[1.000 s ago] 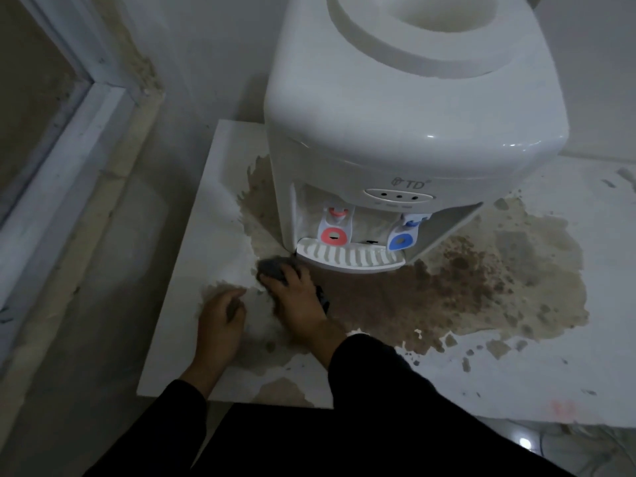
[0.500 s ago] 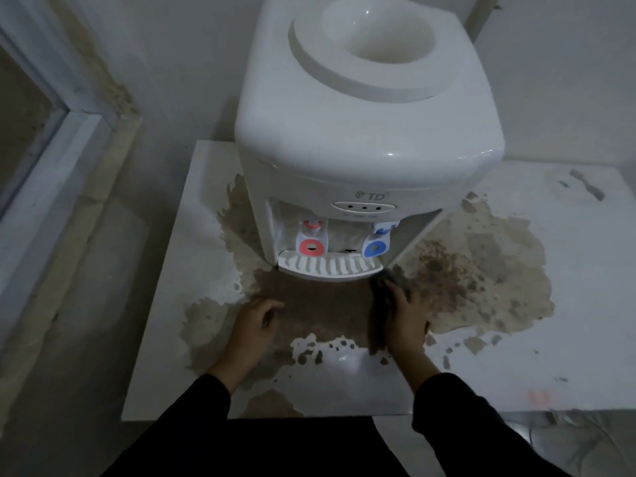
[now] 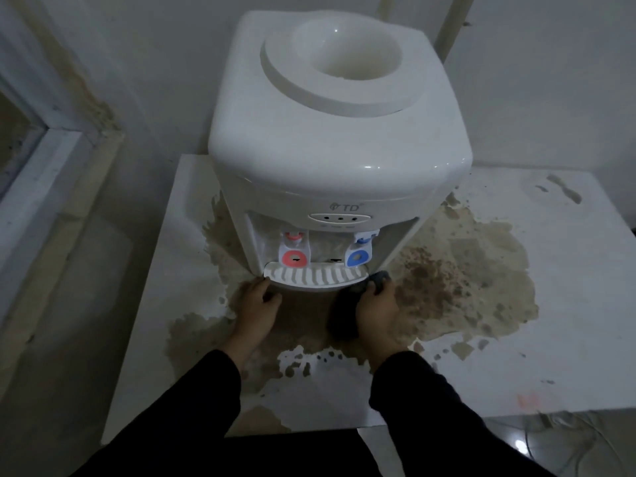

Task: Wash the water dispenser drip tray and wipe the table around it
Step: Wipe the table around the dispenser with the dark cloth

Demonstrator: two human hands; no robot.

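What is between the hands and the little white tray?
Nothing visible. The left hand is at the drip tray's left corner. The right hand, pressing a dark cloth, is at its right corner.

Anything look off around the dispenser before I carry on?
Yes. A big brown stain spreads over the white table around the dispenser, darkest just right of the drip tray, with speckled patches toward the front edge. The tray sits in place. The right hand presses a dark cloth there; the left hand rests at the tray's left corner.

Dim corner of a home, I'd say.
I see a tabletop water dispenser point(image 3: 339, 160) on a stained white table point(image 3: 550, 304), beside plain walls.
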